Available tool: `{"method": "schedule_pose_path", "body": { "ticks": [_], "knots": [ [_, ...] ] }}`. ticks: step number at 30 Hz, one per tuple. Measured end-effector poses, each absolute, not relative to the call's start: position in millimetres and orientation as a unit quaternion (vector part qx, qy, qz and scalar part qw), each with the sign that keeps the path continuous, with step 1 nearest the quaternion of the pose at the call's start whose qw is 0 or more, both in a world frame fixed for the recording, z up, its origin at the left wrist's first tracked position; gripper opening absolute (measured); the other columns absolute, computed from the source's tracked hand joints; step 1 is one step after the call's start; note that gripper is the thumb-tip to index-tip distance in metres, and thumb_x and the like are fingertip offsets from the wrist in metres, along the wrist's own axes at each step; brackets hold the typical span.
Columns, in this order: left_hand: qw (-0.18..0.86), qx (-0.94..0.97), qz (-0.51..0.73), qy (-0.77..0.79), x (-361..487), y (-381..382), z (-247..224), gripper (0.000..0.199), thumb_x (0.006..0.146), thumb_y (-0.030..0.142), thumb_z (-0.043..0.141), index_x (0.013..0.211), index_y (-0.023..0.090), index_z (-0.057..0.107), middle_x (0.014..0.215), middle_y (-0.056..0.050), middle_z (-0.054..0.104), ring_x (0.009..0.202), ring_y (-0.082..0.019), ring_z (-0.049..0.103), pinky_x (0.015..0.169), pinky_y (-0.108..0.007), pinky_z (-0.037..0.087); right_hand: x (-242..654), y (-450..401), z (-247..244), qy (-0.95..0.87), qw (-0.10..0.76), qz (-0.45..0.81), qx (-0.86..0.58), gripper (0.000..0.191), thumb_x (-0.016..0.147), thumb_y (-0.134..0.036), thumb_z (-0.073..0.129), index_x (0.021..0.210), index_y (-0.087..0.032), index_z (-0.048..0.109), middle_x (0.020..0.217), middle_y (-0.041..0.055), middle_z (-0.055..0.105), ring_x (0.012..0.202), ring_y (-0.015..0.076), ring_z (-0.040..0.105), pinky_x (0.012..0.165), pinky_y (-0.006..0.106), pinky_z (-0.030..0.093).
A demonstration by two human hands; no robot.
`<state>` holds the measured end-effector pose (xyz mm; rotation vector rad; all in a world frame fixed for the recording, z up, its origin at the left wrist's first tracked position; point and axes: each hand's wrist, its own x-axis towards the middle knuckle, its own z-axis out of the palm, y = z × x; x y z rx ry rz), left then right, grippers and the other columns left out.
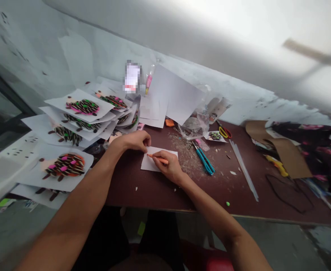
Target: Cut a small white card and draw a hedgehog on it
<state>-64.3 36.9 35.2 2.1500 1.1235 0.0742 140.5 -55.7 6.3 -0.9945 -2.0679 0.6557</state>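
A small sheet of white paper point(150, 164) lies on the dark red table in front of me. My right hand point(169, 165) rests on its right part, fingers closed around an orange pen point(163, 160) whose tip points left, near the paper's surface. My left hand point(137, 141) is at the sheet's upper left corner, its fingers curled and fingertips pressed together. Whatever may be between them is too small to make out. To the right of the paper lie teal-handled pliers point(206, 161) among scattered brown bits point(183, 150).
Stacked cards with hedgehog pictures point(83, 106) fill the left side. Behind stand a phone point(132, 77), white sheets point(179, 90) and a plastic bag point(195, 126). Rightward are yellow-and-red scissors point(224, 131), clear glue sticks point(244, 171), a yellow glue gun point(278, 165) and brown cardboard point(292, 158).
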Motion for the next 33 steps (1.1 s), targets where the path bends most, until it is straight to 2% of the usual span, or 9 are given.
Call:
{"method": "schedule_pose_path", "body": {
  "ticks": [23, 33],
  "knots": [
    [0.335, 0.83, 0.016, 0.446, -63.1, 35.1, 38.5, 0.029, 0.062, 0.027, 0.066, 0.089, 0.017, 0.068, 0.084, -0.002, 0.067, 0.072, -0.016, 0.058, 0.06, -0.024, 0.039, 139.8, -55.8, 6.2, -0.819, 0.353, 0.237, -0.386, 0.015, 0.091, -0.025, 0.054, 0.089, -0.019, 0.068, 0.083, 0.0052, 0.071, 0.073, 0.0149, 0.064, 0.069, 0.025, 0.047],
    [0.346, 0.831, 0.024, 0.435, -64.3, 37.0, 34.7, 0.031, 0.061, 0.027, 0.067, 0.089, 0.017, 0.067, 0.082, -0.002, 0.068, 0.074, -0.016, 0.058, 0.061, -0.023, 0.04, 139.7, -55.7, 8.2, -0.821, 0.357, 0.236, -0.378, 0.016, 0.092, -0.025, 0.053, 0.085, -0.018, 0.066, 0.077, 0.0045, 0.068, 0.068, 0.0145, 0.06, 0.066, 0.025, 0.045]
  ]
}}
